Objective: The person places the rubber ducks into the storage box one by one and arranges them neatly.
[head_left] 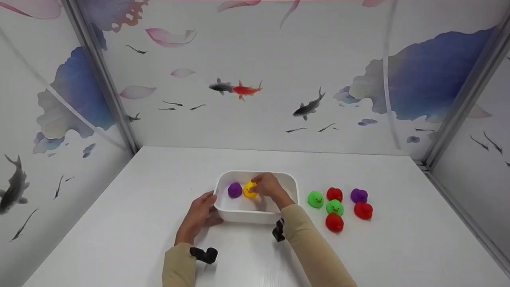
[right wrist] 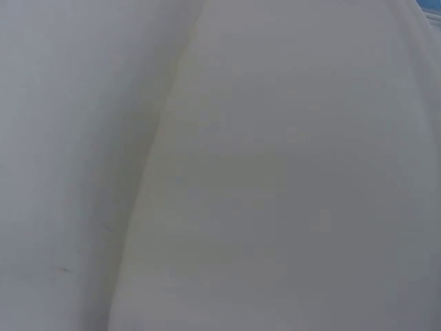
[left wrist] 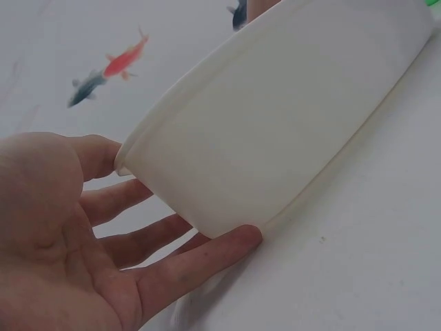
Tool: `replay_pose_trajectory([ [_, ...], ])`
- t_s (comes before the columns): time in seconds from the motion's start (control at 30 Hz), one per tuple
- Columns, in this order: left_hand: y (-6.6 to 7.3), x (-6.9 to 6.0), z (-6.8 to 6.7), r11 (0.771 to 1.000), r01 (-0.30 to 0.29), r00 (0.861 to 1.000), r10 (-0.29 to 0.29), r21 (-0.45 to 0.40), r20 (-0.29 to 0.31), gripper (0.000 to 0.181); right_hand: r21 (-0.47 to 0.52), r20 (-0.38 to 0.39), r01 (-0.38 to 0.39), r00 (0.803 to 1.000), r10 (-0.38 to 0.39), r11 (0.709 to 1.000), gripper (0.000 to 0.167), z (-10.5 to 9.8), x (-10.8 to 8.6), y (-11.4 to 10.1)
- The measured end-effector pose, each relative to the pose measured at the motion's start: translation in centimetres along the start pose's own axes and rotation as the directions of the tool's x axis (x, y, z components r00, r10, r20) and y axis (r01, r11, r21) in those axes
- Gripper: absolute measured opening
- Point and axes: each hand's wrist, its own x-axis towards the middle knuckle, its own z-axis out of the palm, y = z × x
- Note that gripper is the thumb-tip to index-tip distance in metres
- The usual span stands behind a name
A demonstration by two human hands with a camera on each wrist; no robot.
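A white plastic bin (head_left: 247,217) stands on the table, with my left hand (head_left: 200,213) at its left end. In the left wrist view, that hand's thumb is at the rim, and its other fingers lie against the end wall and the lower corner of the bin. Inside the bin, my right hand (head_left: 269,187) pinches a small yellow toy duck (head_left: 249,190); the fingertips partly cover it. A round purple toy (head_left: 235,190) lies just left of the duck. The right wrist view shows only the bin's outer wall (right wrist: 275,172) and some tabletop, with no fingers.
Right of the bin are green toy ducks (head_left: 315,199), several red toys (head_left: 334,222) and a purple toy (head_left: 359,195), some touching. The white table (head_left: 119,223) is bounded by printed panels (head_left: 263,48) at the back and sides.
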Motion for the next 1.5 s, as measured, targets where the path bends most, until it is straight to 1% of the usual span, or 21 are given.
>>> replay_pose_trajectory([
  [0.17, -0.2, 0.2, 0.0, 1.000, 0.003, 1.000, -0.003, -0.002, -0.004, 0.050, -0.031, 0.008, 0.037, 0.999, -0.037, 0.999, 0.030, -1.4, -0.9, -0.8],
  [0.33, -0.3, 0.2, 0.0, 1.000, 0.007, 1.000, -0.007, 0.011, -0.009, 0.049, -0.055, 0.023, 0.078, 0.997, -0.077, 0.995, 0.031, -2.8, -2.4, -1.7],
  [0.5, -0.5, 0.0, 0.0, 0.999, 0.018, 1.000, -0.017, 0.029, -0.017, 0.049, -0.027, 0.050, 0.131, 0.990, -0.130, 0.991, 0.031, -4.2, -4.3, -2.1],
  [0.7, -0.4, -0.1, 0.1, 1.000, -0.003, 1.000, 0.004, 0.016, -0.005, 0.049, 0.005, 0.050, 0.210, 0.976, -0.210, 0.978, 0.030, -6.4, -7.1, -1.9],
  [0.77, -0.5, 0.0, 0.1, 1.000, -0.010, 1.000, 0.010, 0.006, -0.001, 0.049, 0.001, 0.045, 0.224, 0.974, -0.223, 0.975, 0.030, -7.1, -8.1, -1.6],
  [1.0, -0.8, 0.1, 0.3, 1.000, -0.010, 1.000, 0.009, 0.009, 0.012, 0.050, -0.042, 0.006, 0.213, 0.977, -0.213, 0.976, 0.033, -9.7, -10.6, 0.2],
  [1.13, -0.7, 0.2, 0.3, 1.000, -0.003, 1.000, 0.003, 0.025, 0.000, 0.050, -0.058, -0.011, 0.212, 0.977, -0.213, 0.976, 0.037, -11.4, -11.6, 1.4],
  [1.23, -0.5, 0.2, 0.2, 0.999, -0.008, 1.000, 0.008, 0.032, -0.001, 0.050, -0.060, -0.037, 0.210, 0.976, -0.212, 0.976, 0.039, -12.8, -12.2, 2.5],
  [1.4, -0.3, 0.1, 0.2, 1.000, -0.006, 1.000, 0.006, 0.005, 0.027, 0.050, -0.034, -0.082, 0.151, 0.985, -0.154, 0.988, 0.042, -15.2, -12.7, 4.5],
  [1.5, -0.2, 0.0, 0.2, 1.000, 0.004, 1.000, -0.004, 0.014, 0.015, 0.050, -0.030, -0.107, 0.148, 0.983, -0.150, 0.989, 0.043, -16.3, -12.7, 5.7],
])
